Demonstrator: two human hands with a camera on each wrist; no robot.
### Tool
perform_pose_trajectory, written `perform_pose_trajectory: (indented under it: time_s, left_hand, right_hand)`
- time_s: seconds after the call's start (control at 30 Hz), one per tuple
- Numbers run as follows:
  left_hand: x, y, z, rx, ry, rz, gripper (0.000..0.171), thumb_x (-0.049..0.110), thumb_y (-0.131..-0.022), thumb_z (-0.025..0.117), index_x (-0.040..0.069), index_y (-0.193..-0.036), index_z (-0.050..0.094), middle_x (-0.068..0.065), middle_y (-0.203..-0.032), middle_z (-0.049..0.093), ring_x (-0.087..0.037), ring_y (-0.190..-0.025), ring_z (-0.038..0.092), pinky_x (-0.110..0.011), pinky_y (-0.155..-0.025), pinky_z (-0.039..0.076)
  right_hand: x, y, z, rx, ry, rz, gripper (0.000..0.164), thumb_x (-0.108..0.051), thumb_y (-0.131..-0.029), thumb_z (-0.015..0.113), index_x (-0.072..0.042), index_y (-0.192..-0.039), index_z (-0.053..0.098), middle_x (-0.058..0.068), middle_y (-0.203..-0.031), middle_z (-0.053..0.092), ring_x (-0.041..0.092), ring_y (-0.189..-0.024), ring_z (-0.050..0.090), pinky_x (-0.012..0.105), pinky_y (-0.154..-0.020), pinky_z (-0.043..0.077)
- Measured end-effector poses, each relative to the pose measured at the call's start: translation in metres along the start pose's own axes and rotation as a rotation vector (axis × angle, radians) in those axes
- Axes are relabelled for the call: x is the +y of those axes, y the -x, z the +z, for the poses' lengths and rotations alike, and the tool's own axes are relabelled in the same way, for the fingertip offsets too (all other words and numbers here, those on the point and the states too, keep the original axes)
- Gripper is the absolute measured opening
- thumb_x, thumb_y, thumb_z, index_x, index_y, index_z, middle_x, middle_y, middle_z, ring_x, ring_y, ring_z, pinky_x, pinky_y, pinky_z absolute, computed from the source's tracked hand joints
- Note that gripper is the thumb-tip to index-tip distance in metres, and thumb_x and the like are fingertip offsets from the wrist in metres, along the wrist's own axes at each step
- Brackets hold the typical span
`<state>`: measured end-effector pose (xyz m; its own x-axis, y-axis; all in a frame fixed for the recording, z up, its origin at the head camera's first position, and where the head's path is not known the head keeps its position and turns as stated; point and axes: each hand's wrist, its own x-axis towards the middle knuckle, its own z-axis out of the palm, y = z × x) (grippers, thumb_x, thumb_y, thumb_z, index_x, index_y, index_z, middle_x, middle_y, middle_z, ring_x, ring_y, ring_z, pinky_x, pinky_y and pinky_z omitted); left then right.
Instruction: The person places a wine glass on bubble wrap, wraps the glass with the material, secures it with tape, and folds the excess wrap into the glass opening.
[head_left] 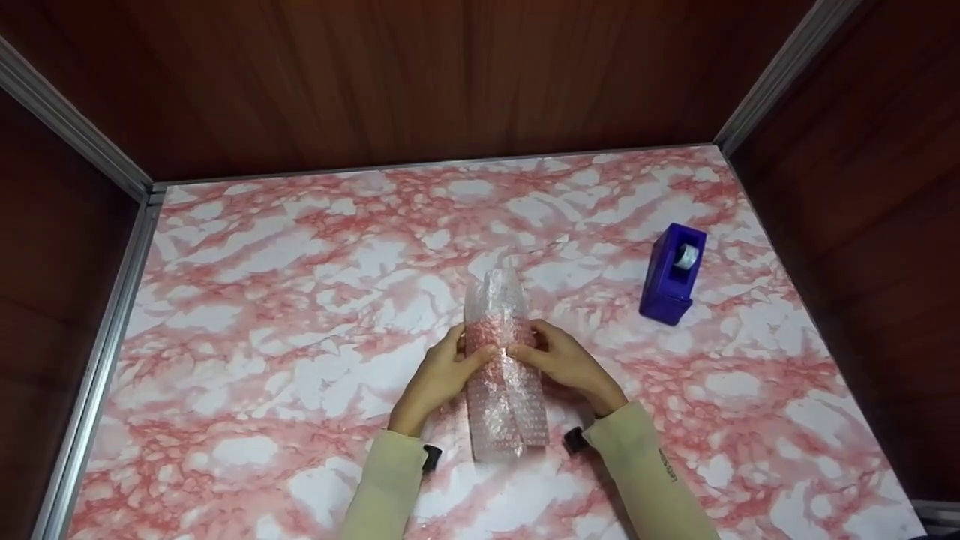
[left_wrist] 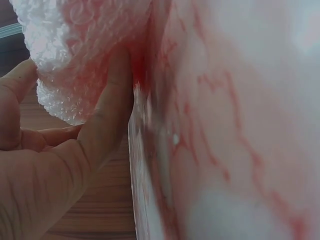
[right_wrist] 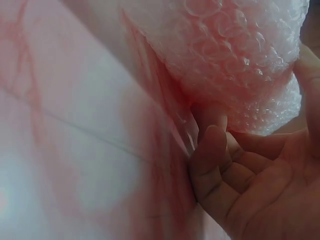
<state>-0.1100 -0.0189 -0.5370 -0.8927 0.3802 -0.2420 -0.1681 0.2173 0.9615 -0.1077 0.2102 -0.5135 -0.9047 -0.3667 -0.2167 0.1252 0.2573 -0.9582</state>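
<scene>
A roll of clear bubble wrap [head_left: 504, 405] lies lengthwise on the table in front of me, with something reddish showing through its middle. My left hand [head_left: 442, 371] grips its left side, thumb on top and fingers down along the side. From the right, my right hand [head_left: 566, 360] holds it the same way, its thumb almost meeting the left one on top. In the left wrist view the fingers [left_wrist: 107, 110] reach under the bubble wrap [left_wrist: 75, 45], close to the tabletop. The right wrist view shows curled fingers [right_wrist: 210, 150] below the wrap's [right_wrist: 240, 55] underside.
A purple tape dispenser [head_left: 667, 281] with a roll of clear tape [head_left: 686, 257] stands to the right, beyond my right hand. The red-and-white marbled table [head_left: 285, 360] is bounded by dark wood panels [head_left: 420, 82] and metal rails [head_left: 97, 345].
</scene>
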Motion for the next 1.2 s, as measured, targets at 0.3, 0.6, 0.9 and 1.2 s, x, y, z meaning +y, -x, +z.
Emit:
perform_pose_trajectory:
  time_s: [0.3, 0.6, 0.9, 1.2]
  left_hand:
    - [0.004, 0.001, -0.004, -0.012, -0.045, 0.017, 0.081, 0.054, -0.093, 0.064, 0.014, -0.156, 0.032, -0.013, -0.127, 0.063, -0.02, -0.096, 0.068, -0.037, -0.077, 0.056]
    - [0.026, 0.002, -0.011, -0.012, 0.012, 0.13, 0.077, 0.047, -0.093, 0.069, 0.017, -0.155, 0.034, -0.01, -0.134, 0.054, -0.023, -0.107, 0.065, -0.04, -0.079, 0.058]
    - [0.046, 0.008, -0.013, 0.098, -0.07, 0.364, 0.085, 0.039, -0.091, 0.075, 0.011, -0.157, 0.03, -0.01, -0.144, 0.045, -0.026, -0.12, 0.055, -0.037, -0.088, 0.055]
    - [0.049, 0.013, -0.008, 0.178, -0.147, 0.578, 0.084, 0.036, -0.086, 0.08, 0.018, -0.154, 0.033, -0.004, -0.143, 0.044, -0.023, -0.125, 0.05, -0.034, -0.093, 0.052]
  right_hand:
    - [0.025, -0.011, 0.001, 0.028, 0.049, -0.019, 0.053, -0.024, -0.099, 0.067, -0.002, -0.143, 0.048, 0.014, -0.121, 0.064, 0.027, -0.105, 0.064, 0.042, -0.086, 0.053]
    - [0.005, -0.006, -0.003, 0.114, 0.164, -0.146, 0.058, -0.032, -0.094, 0.072, -0.011, -0.144, 0.049, 0.009, -0.115, 0.066, 0.026, -0.095, 0.065, 0.041, -0.078, 0.055]
    - [-0.024, 0.004, -0.006, 0.227, 0.262, -0.37, 0.069, -0.027, -0.09, 0.077, -0.015, -0.149, 0.043, 0.001, -0.107, 0.064, 0.021, -0.086, 0.062, 0.043, -0.07, 0.053]
    - [-0.025, 0.01, -0.003, 0.322, 0.322, -0.554, 0.08, -0.004, -0.078, 0.086, -0.002, -0.146, 0.044, 0.01, -0.129, 0.058, 0.024, -0.104, 0.058, 0.045, -0.082, 0.05]
